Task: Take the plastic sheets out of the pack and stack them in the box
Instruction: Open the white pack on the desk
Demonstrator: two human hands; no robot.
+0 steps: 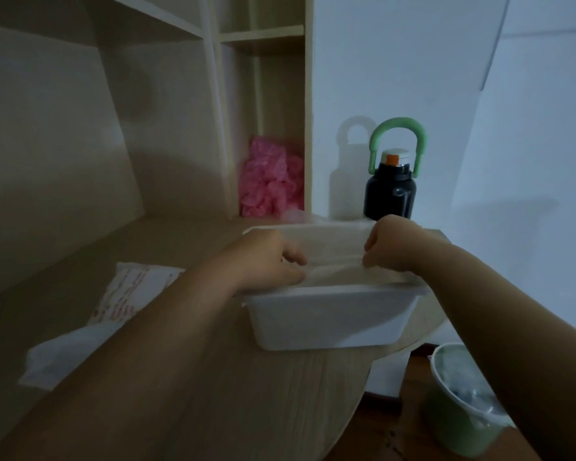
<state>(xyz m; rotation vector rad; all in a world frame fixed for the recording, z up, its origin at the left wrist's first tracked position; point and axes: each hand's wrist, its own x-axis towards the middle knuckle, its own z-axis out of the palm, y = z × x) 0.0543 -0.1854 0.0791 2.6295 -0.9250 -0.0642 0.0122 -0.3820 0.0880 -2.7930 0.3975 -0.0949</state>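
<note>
both hands hold a sheet over the box

the left hand (269, 261) and right hand (394, 245) each pinch one end of a thin clear sheet (334, 272), fingers curled on it. the sheet is stretched between them just above the near rim of the white box (330, 319). i cannot tell whether it touches the rim; the view is dim and blurred. the box sits on the wood desk (213, 394) near its rounded right edge. the pack (132, 291), white with red print, lies flat on the desk left of the box, partly behind the left forearm. a black bottle (390, 193) with a green handle stands behind the box. something pink (270, 181) sits in a shelf nook. a green bin (456, 407) stands on the floor, lower right.
</note>
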